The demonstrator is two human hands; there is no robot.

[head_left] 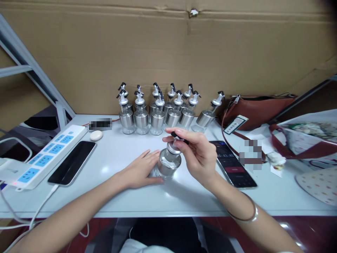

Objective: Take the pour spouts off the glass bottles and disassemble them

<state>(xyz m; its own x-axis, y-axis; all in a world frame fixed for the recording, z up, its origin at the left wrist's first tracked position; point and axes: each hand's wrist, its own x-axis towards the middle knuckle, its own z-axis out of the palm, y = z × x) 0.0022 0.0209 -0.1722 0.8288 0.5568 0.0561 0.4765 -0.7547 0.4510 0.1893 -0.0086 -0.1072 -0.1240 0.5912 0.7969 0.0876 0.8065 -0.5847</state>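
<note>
While the right hand [201, 154] closes its thumb and fingers around the spout top [174, 146] of a glass and steel bottle [168, 165], the left hand [139, 170] lies open, palm down, its thumb and fingers spread beside the base. That low hold probably braces the bottle, leaving the right fingers free to work at the black lever. The bottle stands near the middle of the bench [184, 205], closer to its front edge than the other bottles [158, 121] are; those are grouped upright along the back edge, perhaps to leave elbow room, with one bottle [206, 117] apart at their right end. Just right of the hands, a lit phone [235, 168] lies face up, its digits likely placed for a quick glance. Towards the left end are a dark phone [73, 163] and a power strip [52, 158], within cable reach; a brown bag [255, 110] sits by the back edge, towards the right corner.
</note>
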